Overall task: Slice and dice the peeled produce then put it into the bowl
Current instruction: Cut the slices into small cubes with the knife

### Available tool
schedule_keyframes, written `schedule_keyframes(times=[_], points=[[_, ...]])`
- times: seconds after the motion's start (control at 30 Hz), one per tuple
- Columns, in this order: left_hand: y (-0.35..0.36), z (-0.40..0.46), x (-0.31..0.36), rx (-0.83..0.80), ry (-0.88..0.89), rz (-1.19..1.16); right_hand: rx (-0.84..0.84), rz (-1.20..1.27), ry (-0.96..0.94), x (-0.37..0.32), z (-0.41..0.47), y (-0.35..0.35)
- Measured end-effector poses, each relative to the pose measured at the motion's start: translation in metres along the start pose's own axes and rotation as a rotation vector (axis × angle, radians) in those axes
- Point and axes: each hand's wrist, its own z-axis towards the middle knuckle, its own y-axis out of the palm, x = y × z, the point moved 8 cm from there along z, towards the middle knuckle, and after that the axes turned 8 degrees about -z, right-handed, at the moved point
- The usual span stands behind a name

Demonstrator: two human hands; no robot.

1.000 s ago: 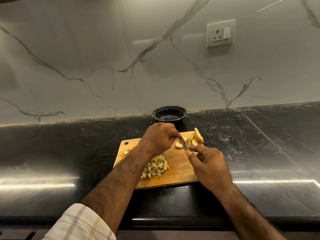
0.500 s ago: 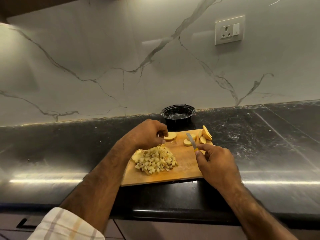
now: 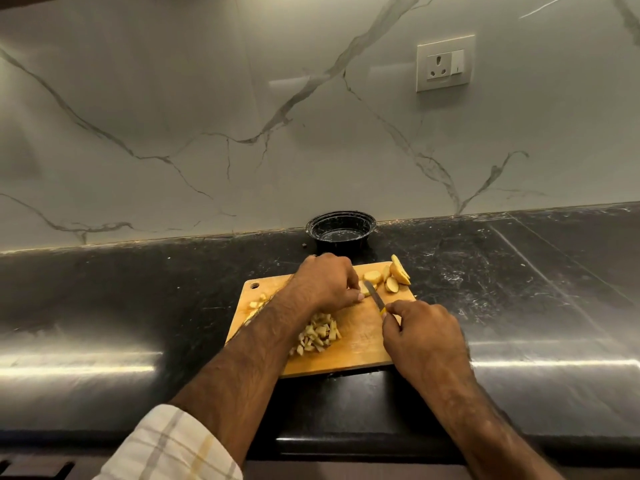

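A wooden cutting board (image 3: pixel 360 348) lies on the black counter. On its far right corner sit several pale yellow slices (image 3: pixel 396 277) of peeled produce. A heap of diced pieces (image 3: pixel 320 334) lies mid-board, partly behind my left forearm. My left hand (image 3: pixel 325 282) curls its fingers over one slice (image 3: pixel 365 291) on the board. My right hand (image 3: pixel 422 336) grips a small yellow-handled knife (image 3: pixel 375 299), whose blade touches that slice beside my left fingertips. The black bowl (image 3: pixel 341 230) stands empty behind the board, against the wall.
The dark stone counter (image 3: pixel 519 289) stretches left and right of the board. A marble-patterned wall rises right behind the bowl, with a socket (image 3: pixel 445 64) high on the right. A few stray pieces (image 3: pixel 258 301) lie at the board's left edge. The counter's front edge runs below the board.
My left hand took a slice from the far middle of the board and brought it right to the knife. The blade now meets that slice. The camera view shifted slightly.
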Motion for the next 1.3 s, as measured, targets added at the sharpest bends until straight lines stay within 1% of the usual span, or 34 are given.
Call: schedule_keyframes(times=[0.1, 0.33, 0.6, 0.8, 0.97, 1.13, 1.3], points=[[0.002, 0.005, 0.000, -0.020, -0.019, -0.078, 0.001, -0.026, -0.011, -0.004, -0.001, 0.001], [-0.001, 0.016, -0.004, -0.018, -0.017, -0.241, -0.006, -0.052, 0.029, -0.002, -0.001, 0.002], [-0.002, 0.024, -0.001, -0.085, 0.007, -0.227, -0.006, -0.065, 0.062, 0.003, -0.001, -0.001], [0.001, 0.026, 0.001, -0.152, 0.082, -0.264, -0.014, -0.052, 0.049, 0.002, -0.001, -0.001], [0.006, 0.025, -0.002, -0.145, 0.067, -0.285, -0.083, -0.003, 0.012, 0.000, 0.000, 0.003], [0.002, 0.006, -0.018, -0.212, 0.054, -0.333, -0.133, -0.004, -0.051, -0.007, 0.000, 0.006], [0.005, -0.002, -0.021, -0.151, 0.059, -0.307, -0.175, -0.104, -0.061, -0.013, -0.001, 0.009]])
